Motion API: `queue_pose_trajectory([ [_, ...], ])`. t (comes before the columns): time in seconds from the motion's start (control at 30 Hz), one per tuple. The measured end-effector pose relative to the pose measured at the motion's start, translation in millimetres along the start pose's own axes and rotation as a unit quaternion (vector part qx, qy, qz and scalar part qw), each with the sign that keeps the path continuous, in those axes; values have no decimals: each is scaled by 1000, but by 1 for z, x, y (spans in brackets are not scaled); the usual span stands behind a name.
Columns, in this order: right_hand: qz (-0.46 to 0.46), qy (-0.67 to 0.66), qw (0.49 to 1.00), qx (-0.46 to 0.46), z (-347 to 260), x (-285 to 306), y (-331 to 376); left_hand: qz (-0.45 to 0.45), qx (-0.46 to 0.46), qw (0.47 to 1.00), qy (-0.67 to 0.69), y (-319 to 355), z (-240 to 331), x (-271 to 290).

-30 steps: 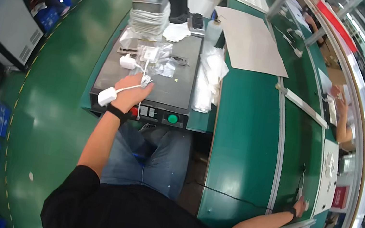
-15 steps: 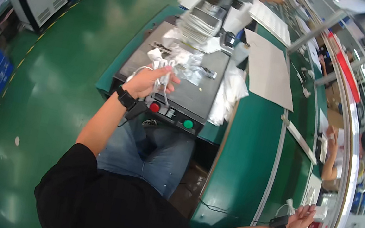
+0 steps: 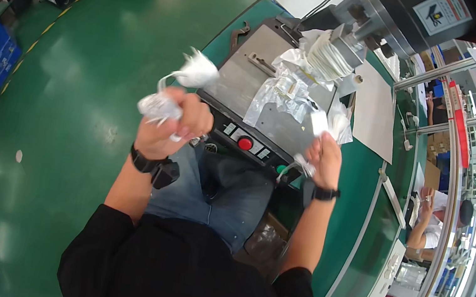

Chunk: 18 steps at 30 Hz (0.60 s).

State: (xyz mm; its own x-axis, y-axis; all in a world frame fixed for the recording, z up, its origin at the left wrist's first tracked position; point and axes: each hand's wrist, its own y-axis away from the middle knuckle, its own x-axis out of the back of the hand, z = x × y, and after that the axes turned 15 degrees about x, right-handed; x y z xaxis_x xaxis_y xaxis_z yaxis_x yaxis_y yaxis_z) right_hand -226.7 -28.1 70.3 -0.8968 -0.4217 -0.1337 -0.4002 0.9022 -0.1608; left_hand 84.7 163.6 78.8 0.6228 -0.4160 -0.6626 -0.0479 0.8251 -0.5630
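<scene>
Left hand (image 3: pixel 176 122), in the head view, is curled into a fist around a bundled white cable (image 3: pixel 159 108), which shows at the left side of the fingers. Cable from this bundle loops up to a blurred white piece (image 3: pixel 198 71), suspended just beyond the knuckles near the left front corner of a dark machine bed (image 3: pixel 226 86); whether it touches the bed cannot be told. Right hand (image 3: pixel 328 159) pinches the lower end of a white adapter (image 3: pixel 318 122) between thumb and fingers. The adapter points away from the person and overlaps the right edge of the bed in the view. A second cable bundle (image 3: pixel 304 164), also white, hangs at the left side of these fingers. The two hands are well apart, both over the near side of the machine.

On the bed lie crumpled clear film (image 3: pixel 266 99) and, to the left of it, a metal bar (image 3: pixel 261 63). Behind the film is a stack of white sheets (image 3: pixel 319 58). The front panel carries a red button (image 3: pixel 245 143) and a green button (image 3: pixel 281 169). A green worktop (image 3: pixel 353 175) runs along the right, bearing a beige sheet (image 3: pixel 375 109).
</scene>
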Motion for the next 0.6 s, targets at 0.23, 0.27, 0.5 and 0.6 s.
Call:
queue_pose_trajectory([
  [0.23, -83, 405, 903, 112, 41, -77, -82, -19, -73, 996, -41, 57, 48, 33],
  [0.27, -103, 511, 839, 155, 45, -82, -91, 28, -56, 998, -4, 69, 50, 39],
  [0.5, -103, 725, 658, 174, 64, -120, -100, 210, 47, 974, -65, 112, 20, 82],
  [0.6, -83, 753, 648, 77, 52, -137, -81, 289, 91, 938, -168, 104, -4, 97],
])
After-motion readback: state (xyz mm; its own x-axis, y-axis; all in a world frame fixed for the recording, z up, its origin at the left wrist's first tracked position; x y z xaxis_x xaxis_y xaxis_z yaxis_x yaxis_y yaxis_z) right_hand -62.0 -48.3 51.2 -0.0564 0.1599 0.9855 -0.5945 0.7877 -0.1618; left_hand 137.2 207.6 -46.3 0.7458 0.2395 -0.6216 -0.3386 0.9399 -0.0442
